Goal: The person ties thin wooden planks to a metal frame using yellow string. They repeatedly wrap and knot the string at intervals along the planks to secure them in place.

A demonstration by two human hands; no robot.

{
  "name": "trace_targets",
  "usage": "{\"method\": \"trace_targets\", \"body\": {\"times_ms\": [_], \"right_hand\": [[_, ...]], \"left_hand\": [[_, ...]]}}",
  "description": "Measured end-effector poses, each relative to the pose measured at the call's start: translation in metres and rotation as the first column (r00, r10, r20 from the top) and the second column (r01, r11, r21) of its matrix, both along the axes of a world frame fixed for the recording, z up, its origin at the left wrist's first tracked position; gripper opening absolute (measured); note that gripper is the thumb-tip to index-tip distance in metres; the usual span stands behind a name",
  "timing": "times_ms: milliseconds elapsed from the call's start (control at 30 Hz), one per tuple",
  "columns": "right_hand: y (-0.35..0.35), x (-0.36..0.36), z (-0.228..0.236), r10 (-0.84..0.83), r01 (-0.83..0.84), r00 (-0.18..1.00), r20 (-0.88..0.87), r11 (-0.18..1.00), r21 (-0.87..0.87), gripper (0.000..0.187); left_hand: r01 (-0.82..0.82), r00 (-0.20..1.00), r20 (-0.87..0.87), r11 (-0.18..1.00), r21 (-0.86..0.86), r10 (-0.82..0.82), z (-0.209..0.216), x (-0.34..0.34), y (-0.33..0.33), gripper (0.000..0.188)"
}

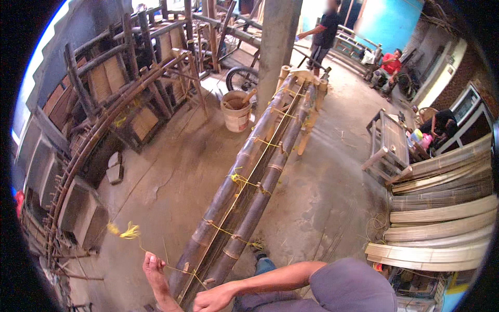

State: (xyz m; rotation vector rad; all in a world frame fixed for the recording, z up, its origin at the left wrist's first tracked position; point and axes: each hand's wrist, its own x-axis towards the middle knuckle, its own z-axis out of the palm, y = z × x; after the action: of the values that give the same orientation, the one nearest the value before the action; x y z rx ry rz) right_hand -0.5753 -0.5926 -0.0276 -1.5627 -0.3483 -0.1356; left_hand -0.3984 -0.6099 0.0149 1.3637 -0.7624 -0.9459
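Two long dark bamboo poles (215, 208) run away from me side by side, tied across at several places with yellow twine (236, 178). Thin light strips lie in the gap between them. Beside the near end of the left pole, my left hand (154, 268) is closed on a strand of twine, whose frayed yellow tuft (130, 232) hangs out to the left. My right hand (214, 298) makes a fist at the near end of the poles, close to a twine crossing and a small peg. What sits inside that fist is hidden.
A concrete post (278, 47) and a white bucket (236, 112) stand beyond the poles. Bamboo furniture frames (109, 78) crowd the left. Right are a small bamboo table (390, 143) and stacked slat bundles (442, 223). Two people (325, 36) are at the back.
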Motion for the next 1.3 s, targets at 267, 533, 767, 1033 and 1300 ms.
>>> {"method": "trace_targets", "body": {"times_ms": [267, 533, 767, 1033, 1300], "right_hand": [[0.037, -0.029, -0.166, -0.47, 0.298, 0.882, -0.043, 0.625, -0.722, 0.027], [0.051, -0.035, -0.152, -0.432, 0.31, 0.9, -0.052, 0.72, -0.621, 0.021], [0.047, -0.05, -0.113, -0.378, -0.02, 0.885, -0.271, 0.552, -0.834, 0.018], [0.065, -0.035, -0.082, -0.624, 0.16, 0.723, -0.297, 0.569, -0.807, 0.028], [0.064, -0.048, -0.079, -0.606, 0.141, 0.73, -0.316, 0.586, -0.798, 0.024]], "left_hand": [[-0.106, 0.984, 0.161, 0.981, 0.164, 0.079, -0.041, 0.006, -0.059, 0.024], [-0.202, 0.946, -0.105, 0.815, 0.543, 0.305, -0.24, 0.075, -0.063, 0.029], [0.033, 0.983, -0.181, 0.935, 0.352, 0.033, -0.013, 0.04, -0.041, 0.026], [0.239, 0.97, 0.046, 0.97, 0.047, -0.241, -0.006, 0.023, -0.033, 0.022], [-0.201, 0.723, 0.65, 0.829, 0.522, -0.234, -0.193, 0.055, -0.056, 0.043]]}}
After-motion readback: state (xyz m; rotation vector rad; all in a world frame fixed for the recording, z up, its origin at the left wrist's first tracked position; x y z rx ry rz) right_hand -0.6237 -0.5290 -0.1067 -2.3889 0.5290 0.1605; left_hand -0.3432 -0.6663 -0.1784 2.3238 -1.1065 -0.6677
